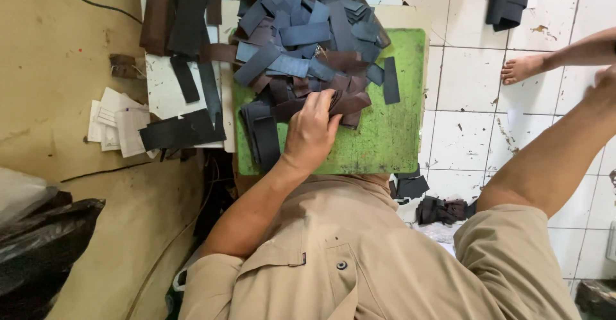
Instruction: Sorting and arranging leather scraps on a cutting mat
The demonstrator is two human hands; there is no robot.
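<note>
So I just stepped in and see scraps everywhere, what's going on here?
A person in a tan shirt leans over a green cutting board heaped with blue and brown leather strips. Their left hand grips a dark brown strip at the pile's near edge. The right arm stretches off to the side, its hand out of view.

Right hand (606,76) cut off by frame edge.

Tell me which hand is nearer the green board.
Left. The left hand rests on strips lying on the green board; the right arm reaches off to the right, its hand out of view.
</note>
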